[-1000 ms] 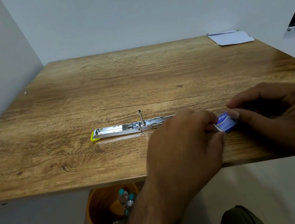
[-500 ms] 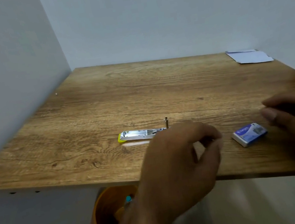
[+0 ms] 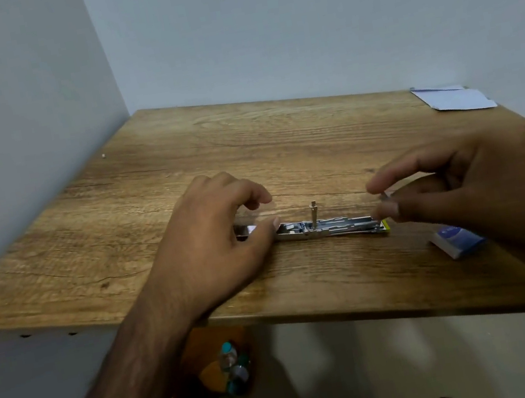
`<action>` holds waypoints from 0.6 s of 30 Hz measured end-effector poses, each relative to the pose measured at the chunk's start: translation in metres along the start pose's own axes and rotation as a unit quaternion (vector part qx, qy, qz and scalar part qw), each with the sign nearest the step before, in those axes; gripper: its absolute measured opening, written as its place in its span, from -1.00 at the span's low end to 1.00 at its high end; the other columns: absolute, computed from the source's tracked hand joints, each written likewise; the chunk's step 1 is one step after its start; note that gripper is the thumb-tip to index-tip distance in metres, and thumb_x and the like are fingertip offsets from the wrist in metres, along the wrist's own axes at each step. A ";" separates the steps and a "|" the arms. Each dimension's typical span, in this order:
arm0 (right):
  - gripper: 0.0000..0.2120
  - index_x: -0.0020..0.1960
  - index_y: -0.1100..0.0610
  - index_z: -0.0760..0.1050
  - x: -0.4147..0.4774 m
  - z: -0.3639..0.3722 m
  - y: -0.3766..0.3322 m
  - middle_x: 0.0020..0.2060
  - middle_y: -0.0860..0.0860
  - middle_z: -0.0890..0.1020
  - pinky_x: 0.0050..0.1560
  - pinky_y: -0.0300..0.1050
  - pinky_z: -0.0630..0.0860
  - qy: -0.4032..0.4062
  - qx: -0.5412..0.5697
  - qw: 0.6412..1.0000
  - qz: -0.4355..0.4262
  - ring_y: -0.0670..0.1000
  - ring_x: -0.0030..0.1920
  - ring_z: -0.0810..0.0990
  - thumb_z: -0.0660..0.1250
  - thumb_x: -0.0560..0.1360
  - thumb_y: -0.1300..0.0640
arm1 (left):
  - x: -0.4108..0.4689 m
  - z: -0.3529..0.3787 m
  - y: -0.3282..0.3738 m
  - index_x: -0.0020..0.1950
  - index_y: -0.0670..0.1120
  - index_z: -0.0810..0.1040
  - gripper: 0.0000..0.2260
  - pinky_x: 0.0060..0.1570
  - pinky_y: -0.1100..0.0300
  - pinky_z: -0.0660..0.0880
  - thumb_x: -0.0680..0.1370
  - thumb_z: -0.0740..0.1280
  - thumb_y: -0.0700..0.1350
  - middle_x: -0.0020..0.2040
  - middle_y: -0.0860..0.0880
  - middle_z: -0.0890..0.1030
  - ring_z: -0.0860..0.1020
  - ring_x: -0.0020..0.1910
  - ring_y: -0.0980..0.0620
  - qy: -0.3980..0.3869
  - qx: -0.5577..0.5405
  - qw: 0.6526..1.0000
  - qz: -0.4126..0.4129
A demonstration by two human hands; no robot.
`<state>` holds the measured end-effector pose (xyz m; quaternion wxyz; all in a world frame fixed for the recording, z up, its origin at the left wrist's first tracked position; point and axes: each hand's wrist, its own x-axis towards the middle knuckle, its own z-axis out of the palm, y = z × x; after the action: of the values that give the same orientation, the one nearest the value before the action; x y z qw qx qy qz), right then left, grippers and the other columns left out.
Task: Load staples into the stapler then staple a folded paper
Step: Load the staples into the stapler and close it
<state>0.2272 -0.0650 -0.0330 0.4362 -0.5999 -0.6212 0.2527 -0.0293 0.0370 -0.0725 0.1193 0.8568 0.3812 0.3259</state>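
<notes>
head cam: stapler [image 3: 328, 226] lying opened flat on bench [image 3: 179, 164], stretched between both sets of fingers. left hand [image 3: 212, 242]: thumb on its left end, fingers curled above. blurry, can't tell if actually gripping. right hand [image 3: 460, 186] pinching tiny pale staples [image 3: 387, 195] thumb-to-index, right over stapler's yellow end. box [image 3: 459, 240] just nearside of right fingers, paper [image 3: 454, 97] way beyond them.

The stapler [image 3: 328, 226] lies opened out flat on the bench [image 3: 148, 190] near its front edge, a long bare metal channel running left to right with a yellow tip at the right end and a short post standing upright at its middle. The left hand [image 3: 212, 242] hides its left end. Just right of it, a small blue-and-white staple box [image 3: 457, 241] lies flat. The white folded paper [image 3: 456, 98] rests at the far right corner.
</notes>
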 end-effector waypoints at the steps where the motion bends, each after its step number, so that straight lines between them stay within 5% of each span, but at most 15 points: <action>1: -0.71 -0.10 -0.10 0.74 0.002 0.005 -0.001 -0.18 0.09 0.79 0.04 0.30 0.64 -0.007 -0.019 1.000 0.000 0.35 -0.14 0.74 0.58 0.18 -0.06 | 0.000 0.000 -0.001 0.14 0.12 0.61 -0.75 0.05 0.14 0.39 0.51 0.36 0.16 0.01 0.18 0.58 0.46 0.07 0.12 -0.013 0.015 1.000 0.006; 3: -0.83 -0.12 -0.10 0.75 0.007 0.010 -0.003 -0.25 -0.02 0.78 -0.01 0.33 0.65 -0.021 -0.070 0.997 -0.005 0.28 -0.17 0.75 0.59 0.32 0.10 | 0.000 0.000 0.000 0.14 0.15 0.60 -0.70 0.04 0.16 0.37 0.49 0.31 0.23 0.03 0.19 0.58 0.44 0.08 0.14 -0.031 0.030 0.999 0.016; 6: -0.76 -0.10 -0.13 0.72 0.017 0.015 -0.008 -0.23 -0.27 0.74 -0.11 -0.23 0.63 -0.039 -0.173 0.984 -0.024 -0.23 -0.22 0.72 0.60 0.35 0.17 | 0.000 0.001 -0.001 0.12 0.18 0.61 -0.67 0.06 0.12 0.40 0.46 0.31 0.29 0.03 0.22 0.57 0.45 0.09 0.16 -0.047 0.015 0.999 0.021; 8: -0.80 -0.14 -0.16 0.70 0.023 0.018 -0.011 -0.23 -0.33 0.72 -0.21 -0.41 0.53 -0.053 -0.221 0.973 -0.037 -0.30 -0.21 0.68 0.61 0.32 0.10 | 0.000 0.001 -0.002 0.09 0.18 0.62 -0.68 0.07 0.11 0.42 0.44 0.31 0.29 0.02 0.21 0.57 0.45 0.08 0.15 -0.054 0.006 0.998 0.025; 13: -0.84 -0.18 -0.17 0.73 0.034 0.019 -0.012 -0.28 -0.36 0.70 -0.18 -0.56 0.42 -0.099 -0.265 0.957 -0.061 -0.35 -0.21 0.64 0.61 0.34 0.09 | 0.001 0.002 -0.002 0.05 0.16 0.64 -0.69 0.04 0.10 0.44 0.43 0.32 0.27 -0.02 0.19 0.58 0.46 0.05 0.14 -0.057 -0.003 0.998 0.022; 18: -0.83 -0.17 -0.13 0.75 0.040 0.016 -0.012 -0.29 -0.28 0.74 -0.20 -0.36 0.54 -0.151 -0.239 0.958 -0.054 -0.28 -0.22 0.70 0.60 0.34 0.14 | 0.002 0.001 -0.001 0.02 0.15 0.66 -0.74 0.05 0.08 0.46 0.43 0.34 0.23 -0.01 0.18 0.58 0.47 0.05 0.13 -0.064 -0.003 0.998 0.021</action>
<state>0.2113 -0.0246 -0.0218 0.1940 -0.6069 -0.7539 0.1601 -0.0282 0.0389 -0.0730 0.1390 0.8832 0.3542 0.2740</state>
